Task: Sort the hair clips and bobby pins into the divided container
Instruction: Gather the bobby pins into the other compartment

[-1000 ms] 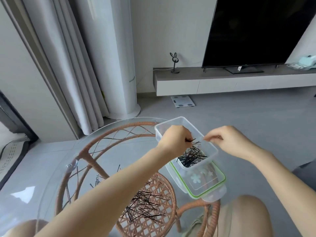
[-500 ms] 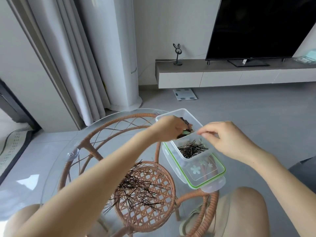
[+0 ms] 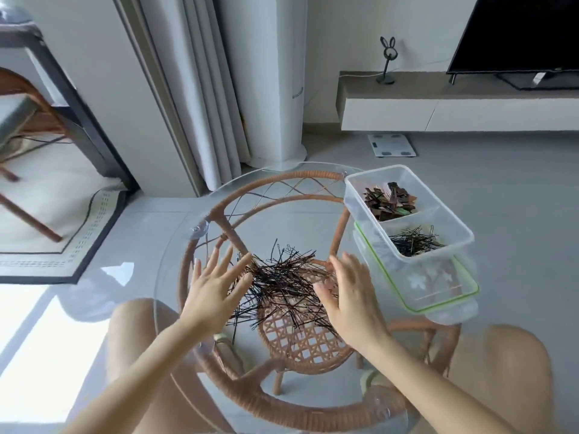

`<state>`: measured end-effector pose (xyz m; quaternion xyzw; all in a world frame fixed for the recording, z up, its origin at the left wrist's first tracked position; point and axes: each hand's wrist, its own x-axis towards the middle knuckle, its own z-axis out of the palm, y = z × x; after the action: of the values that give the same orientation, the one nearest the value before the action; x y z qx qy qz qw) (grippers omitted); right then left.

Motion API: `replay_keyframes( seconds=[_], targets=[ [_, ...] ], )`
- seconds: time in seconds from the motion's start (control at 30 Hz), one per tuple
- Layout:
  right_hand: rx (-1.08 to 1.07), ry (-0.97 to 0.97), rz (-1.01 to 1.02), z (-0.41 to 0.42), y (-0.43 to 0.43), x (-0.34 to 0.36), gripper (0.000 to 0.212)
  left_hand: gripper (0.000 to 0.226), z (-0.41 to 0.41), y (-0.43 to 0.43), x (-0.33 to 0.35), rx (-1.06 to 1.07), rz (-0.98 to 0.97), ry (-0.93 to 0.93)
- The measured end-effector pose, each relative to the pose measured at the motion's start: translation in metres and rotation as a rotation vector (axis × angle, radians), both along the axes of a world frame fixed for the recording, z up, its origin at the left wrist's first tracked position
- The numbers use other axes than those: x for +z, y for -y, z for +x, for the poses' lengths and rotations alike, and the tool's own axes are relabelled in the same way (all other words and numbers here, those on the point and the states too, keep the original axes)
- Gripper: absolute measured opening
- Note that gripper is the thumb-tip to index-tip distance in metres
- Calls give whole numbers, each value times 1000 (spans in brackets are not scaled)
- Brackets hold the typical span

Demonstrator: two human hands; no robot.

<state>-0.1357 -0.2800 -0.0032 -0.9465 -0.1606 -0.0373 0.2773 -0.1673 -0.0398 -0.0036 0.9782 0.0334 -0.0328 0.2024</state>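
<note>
While flanking the bobby pins (image 3: 282, 286), both hands, left (image 3: 213, 289) and right (image 3: 351, 296), spread wide, empty.

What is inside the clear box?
The clear box has two parts: brown hair clips in the far one, black bobby pins in the near one. Anything under the piles stays hidden.

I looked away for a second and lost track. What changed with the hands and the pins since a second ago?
Both hands left the divided container and came back to the loose bobby pin pile on the glass table. The left hand and right hand now flank it, open and empty. Unchanged: the container sits on its green-rimmed lid, hair clips in the far compartment, bobby pins in the near one.
</note>
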Motion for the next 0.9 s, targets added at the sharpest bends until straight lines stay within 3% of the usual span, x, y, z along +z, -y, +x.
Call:
replay_keyframes(
  seconds=[0.2,0.43,0.6,0.73,0.83,0.9],
  targets=[
    [-100,-33,33,-7,-46,-6,68,86,11,34,-8,91,33,50],
    [-101,-46,259,-19,-80,-3,47,55,37,47,-3,201,-171,95],
    [-257,-45,423,12,-66,11,37,46,55,52,0,56,-193,70],
    [-84,-303,436,26,-65,12,40,40,43,57,10,-37,-426,78],
    [16,-338,490,18,-55,21,40,37,31,48,27,34,-672,-28],
    [60,-291,359,15,-39,29,51,38,27,36,37,57,-563,-16]
  ],
)
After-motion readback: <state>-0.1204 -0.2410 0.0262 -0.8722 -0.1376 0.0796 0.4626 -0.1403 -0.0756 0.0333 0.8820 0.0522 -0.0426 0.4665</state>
